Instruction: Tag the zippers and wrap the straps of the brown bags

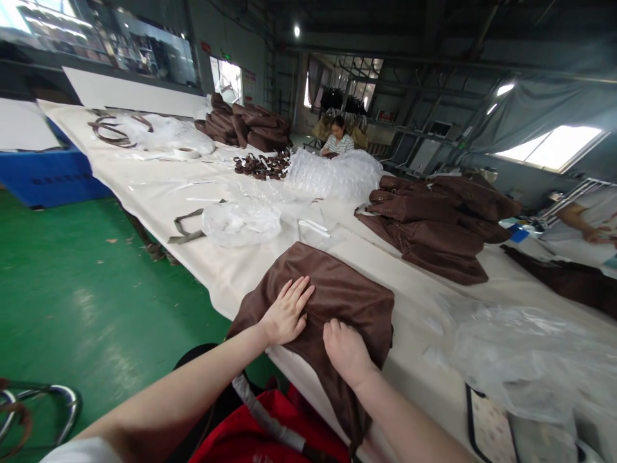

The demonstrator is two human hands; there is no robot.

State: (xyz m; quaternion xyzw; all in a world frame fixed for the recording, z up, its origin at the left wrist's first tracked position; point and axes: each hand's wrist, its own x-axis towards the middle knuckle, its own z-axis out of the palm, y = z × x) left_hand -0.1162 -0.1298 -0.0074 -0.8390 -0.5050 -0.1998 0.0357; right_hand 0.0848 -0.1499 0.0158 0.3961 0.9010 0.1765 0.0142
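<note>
A brown bag [337,273] of soft, leather-like material lies flat at the near edge of the cloth-covered table [222,270], with part of it hanging over the side. My left hand [288,312] rests palm down on the bag, its fingers stretched out. Just right of it, my right hand [348,347] is closed, knuckles up, against the bag's surface near a seam. What its curled fingers grip, if anything, is hidden beneath the hand. A strap wrapped in pale film [265,411] runs below the bag, over red cloth.
Brown bags [434,225] are piled at right, more [245,125] at the far left. Clear plastic bags [520,354] lie at right, others [332,173] mid-table. Small brown straps [260,166] form a heap. One person [339,138] sits across; another's arm [581,222] shows right.
</note>
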